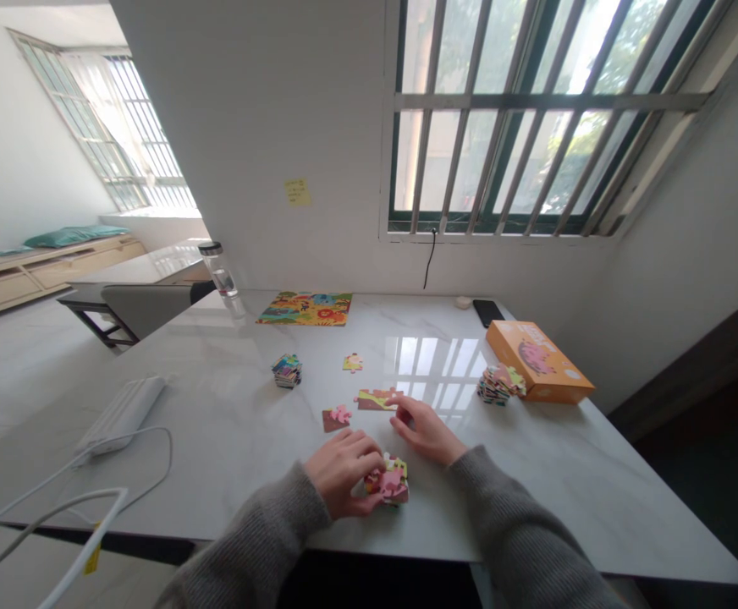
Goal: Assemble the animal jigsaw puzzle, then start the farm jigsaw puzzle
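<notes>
Daylight through the barred window (pixel 499 127) glares on the glossy tabletop (pixel 436 359); the far right falls dark.

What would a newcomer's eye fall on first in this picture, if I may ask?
Probably the orange box on the right of the white table, and the bright barred window above. Next might come the colourful animal picture near the table's far edge. Nearer, the left hand is at a stack of puzzle pieces, while the right hand reaches over some joined pieces just beyond.
</notes>
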`<state>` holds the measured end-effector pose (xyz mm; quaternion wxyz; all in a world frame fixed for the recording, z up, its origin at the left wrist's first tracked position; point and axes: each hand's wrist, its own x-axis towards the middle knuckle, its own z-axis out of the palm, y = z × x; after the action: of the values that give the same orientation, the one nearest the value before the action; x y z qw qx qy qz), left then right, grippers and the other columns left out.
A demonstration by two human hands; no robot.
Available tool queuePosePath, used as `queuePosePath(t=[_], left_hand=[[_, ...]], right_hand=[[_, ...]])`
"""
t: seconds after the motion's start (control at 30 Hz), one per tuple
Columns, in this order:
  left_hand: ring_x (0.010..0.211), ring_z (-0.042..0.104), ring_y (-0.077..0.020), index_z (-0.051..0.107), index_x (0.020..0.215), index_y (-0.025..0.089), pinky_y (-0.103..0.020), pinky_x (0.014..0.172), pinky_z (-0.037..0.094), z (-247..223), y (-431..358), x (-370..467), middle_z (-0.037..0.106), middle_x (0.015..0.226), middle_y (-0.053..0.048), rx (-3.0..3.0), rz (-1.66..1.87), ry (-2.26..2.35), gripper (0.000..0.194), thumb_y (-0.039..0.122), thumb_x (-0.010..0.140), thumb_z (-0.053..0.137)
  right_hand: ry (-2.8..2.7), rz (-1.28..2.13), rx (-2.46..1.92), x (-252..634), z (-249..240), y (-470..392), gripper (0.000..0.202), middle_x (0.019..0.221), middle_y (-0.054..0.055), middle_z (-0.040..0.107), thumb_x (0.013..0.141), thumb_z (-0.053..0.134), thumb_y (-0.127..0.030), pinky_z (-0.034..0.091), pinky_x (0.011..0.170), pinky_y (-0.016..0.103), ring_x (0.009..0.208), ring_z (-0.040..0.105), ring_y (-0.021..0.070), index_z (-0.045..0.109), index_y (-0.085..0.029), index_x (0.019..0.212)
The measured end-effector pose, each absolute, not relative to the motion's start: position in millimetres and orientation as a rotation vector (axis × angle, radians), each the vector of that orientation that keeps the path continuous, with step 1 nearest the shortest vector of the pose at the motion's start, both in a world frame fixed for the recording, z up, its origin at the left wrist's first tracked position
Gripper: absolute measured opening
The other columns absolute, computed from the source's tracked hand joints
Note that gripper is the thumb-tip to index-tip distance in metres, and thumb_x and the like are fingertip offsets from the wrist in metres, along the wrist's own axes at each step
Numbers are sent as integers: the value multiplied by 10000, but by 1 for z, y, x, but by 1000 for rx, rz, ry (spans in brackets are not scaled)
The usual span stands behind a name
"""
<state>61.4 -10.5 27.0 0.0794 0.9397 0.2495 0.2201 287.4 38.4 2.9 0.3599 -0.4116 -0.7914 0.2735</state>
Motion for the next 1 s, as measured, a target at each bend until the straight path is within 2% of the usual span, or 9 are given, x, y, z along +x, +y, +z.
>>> queuePosePath(t=[0.17,0.43,0.67,0.83,1.0], left_hand=[[791,597,-191,603,910,198,-329,759,449,28,-9,61,700,916,-27,2742,759,706,239,258,726,742],[878,627,-204,573,892,211,-338,835,488,18,32,47,696,961,-35,2614,933,743,218,201,730,718],[861,631,-226,587,825,203,-367,822,501,1,76,38,699,930,-53,2660,864,1040,194,151,703,727],[856,630,-207,570,798,198,-334,803,507,-3,82,19,701,926,-52,2527,1061,1099,145,111,734,667],[851,640,-211,581,797,195,-333,785,510,-5,87,7,704,910,-53,2480,1130,1122,134,134,732,681]], right_hand=[[-2041,708,-1047,288,2,38,255,778,-10,578,887,554,-202,441,697,279,687,538,144,611,-196,1135],[-1934,611,-1155,286,5,38,227,747,-2,616,929,486,-200,445,738,311,700,558,167,654,-209,1082],[-1947,452,-1151,289,-1,45,250,888,58,660,940,459,-156,461,855,381,887,586,222,665,-209,1070],[-2020,336,-1121,290,-6,48,251,998,76,667,933,476,-107,459,893,400,972,564,240,657,-219,1066],[-2152,275,-1111,281,-7,51,289,1124,70,676,918,532,-93,439,950,396,1070,557,232,640,-235,1146]])
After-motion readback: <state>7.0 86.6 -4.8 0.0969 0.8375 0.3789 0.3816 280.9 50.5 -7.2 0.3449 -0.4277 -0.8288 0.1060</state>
